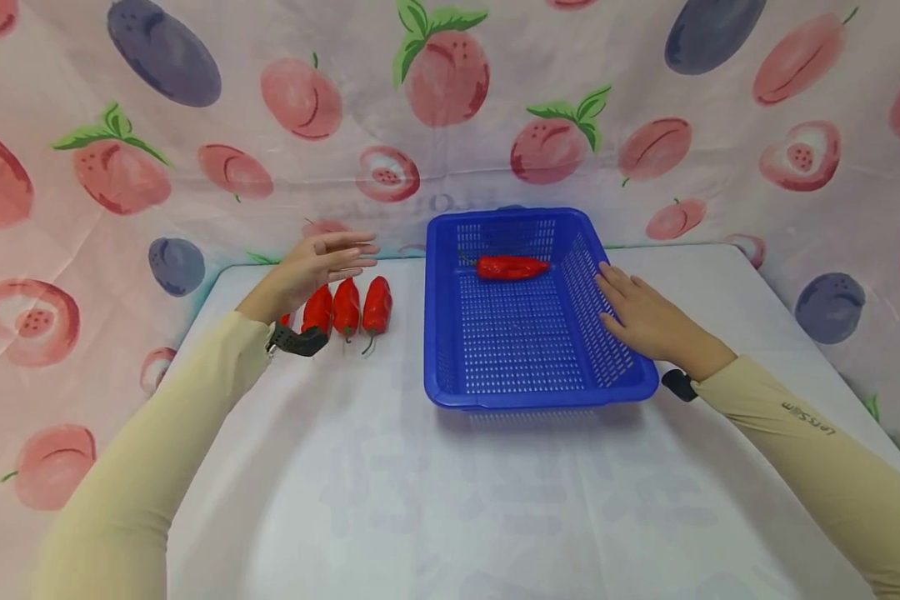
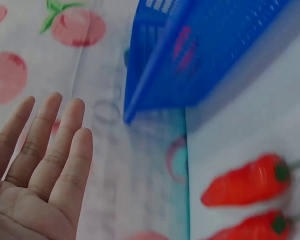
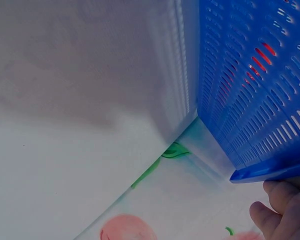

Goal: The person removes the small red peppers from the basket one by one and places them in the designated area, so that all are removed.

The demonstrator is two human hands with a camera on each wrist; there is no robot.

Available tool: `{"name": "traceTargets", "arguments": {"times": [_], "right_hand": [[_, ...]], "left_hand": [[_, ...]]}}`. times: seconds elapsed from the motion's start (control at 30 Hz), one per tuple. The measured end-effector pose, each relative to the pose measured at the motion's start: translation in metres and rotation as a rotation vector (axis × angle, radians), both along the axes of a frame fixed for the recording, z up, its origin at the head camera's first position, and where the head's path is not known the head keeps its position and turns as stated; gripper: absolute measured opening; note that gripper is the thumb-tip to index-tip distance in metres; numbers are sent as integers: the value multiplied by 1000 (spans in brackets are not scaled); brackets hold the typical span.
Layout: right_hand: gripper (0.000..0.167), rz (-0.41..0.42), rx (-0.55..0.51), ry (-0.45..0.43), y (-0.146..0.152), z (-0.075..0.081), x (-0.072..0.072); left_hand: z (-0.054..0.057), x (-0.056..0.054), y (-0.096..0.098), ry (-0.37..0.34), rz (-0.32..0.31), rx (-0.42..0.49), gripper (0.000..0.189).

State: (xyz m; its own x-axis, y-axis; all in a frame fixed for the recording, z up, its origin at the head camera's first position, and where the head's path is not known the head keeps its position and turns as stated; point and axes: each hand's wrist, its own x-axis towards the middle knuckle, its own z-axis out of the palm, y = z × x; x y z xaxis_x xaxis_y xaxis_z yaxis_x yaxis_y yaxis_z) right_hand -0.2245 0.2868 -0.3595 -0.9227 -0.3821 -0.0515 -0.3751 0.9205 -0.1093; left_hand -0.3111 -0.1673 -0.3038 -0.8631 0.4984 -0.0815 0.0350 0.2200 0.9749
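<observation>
My left hand is held in the air over a row of several red peppers, its fingers straight and nothing in them. In the left wrist view the palm and extended fingers show, apart from the peppers. A blue plastic basket with slotted walls stands to the right of the row. Inside, near its back wall, lies one red pepper on its side. My right hand rests with extended fingers on the basket's right rim; the right wrist view shows its fingers at the rim.
A white-covered table carries everything. Behind it and along both sides hangs a fruit-print cloth. My left forearm partly hides the leftmost pepper. Through the slots the right wrist view shows some red.
</observation>
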Motion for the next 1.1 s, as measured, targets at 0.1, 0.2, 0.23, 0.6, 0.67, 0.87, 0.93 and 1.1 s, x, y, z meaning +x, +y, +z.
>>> {"name": "traceTargets", "arguments": {"times": [0.1, 0.2, 0.23, 0.6, 0.67, 0.87, 0.93, 1.1], "right_hand": [[60, -1, 2, -1, 1, 1, 0], [60, -4, 11, -4, 1, 0, 0], [60, -6, 13, -4, 2, 0, 0], [61, -12, 9, 4, 3, 0, 1], [61, -10, 8, 5, 3, -1, 0], [61, -12, 7, 4, 2, -3, -1], [61, -14, 6, 2, 1, -3, -2], [61, -14, 6, 3, 1, -3, -2]], "left_hand": [[4, -2, 18, -25, -28, 14, 46], [7, -5, 36, -47, -46, 25, 45], [8, -6, 41, -52, -51, 28, 45], [9, -23, 101, -74, -99, 71, 43], [7, -28, 111, -90, -99, 76, 42], [-2, -41, 136, -109, -90, 64, 40], [-4, -45, 143, -127, -67, 58, 40], [-11, -56, 156, -169, -18, 33, 42]]}}
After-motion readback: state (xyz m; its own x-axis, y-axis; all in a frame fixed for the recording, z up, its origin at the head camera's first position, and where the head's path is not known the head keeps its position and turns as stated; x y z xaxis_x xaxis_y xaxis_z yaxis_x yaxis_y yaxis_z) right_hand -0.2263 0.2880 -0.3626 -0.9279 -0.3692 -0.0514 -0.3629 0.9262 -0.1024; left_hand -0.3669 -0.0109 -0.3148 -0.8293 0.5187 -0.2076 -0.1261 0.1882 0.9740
